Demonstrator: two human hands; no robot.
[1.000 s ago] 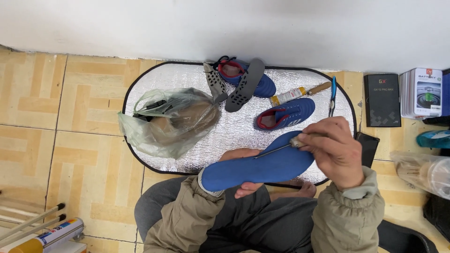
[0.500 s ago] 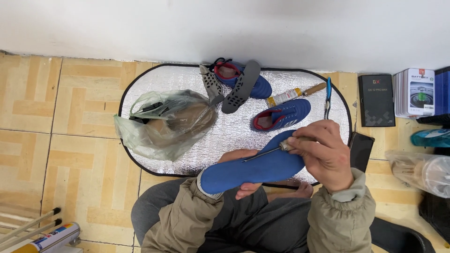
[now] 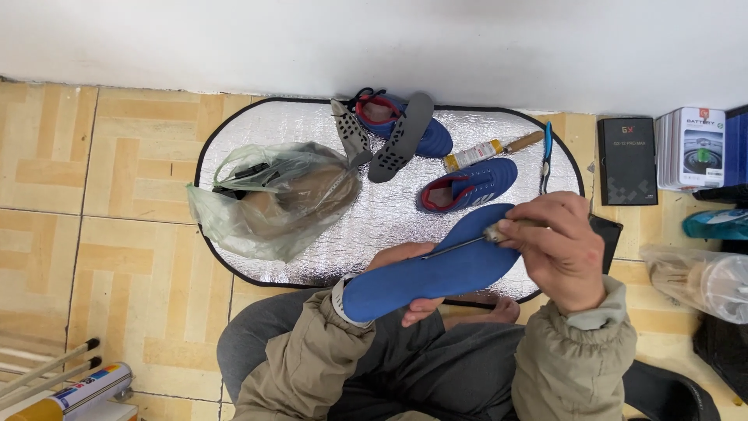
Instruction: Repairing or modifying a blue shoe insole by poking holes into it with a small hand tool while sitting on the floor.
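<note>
a seated person in a tan jacket holds a blue insole over the lap, just above the near edge of a silver mat spread on the tiled floor. the left hand supports the insole from beneath, its fingers curled under it and closed on it, the thumb showing at the upper edge. the right hand has its fingers clamped on the handle of a thin metal tool, whose shaft lies across the insole's top face. on the mat, a blue shoe with a red lining lies just beyond the insole. a second blue shoe sits near the wall with a grey sole leaning over it. a glue tube and a blue-handled tool lie to the right of the shoes. a clear plastic bag with brown contents rests on the mat's left end. a black box lies on the floor beside the mat.
</note>
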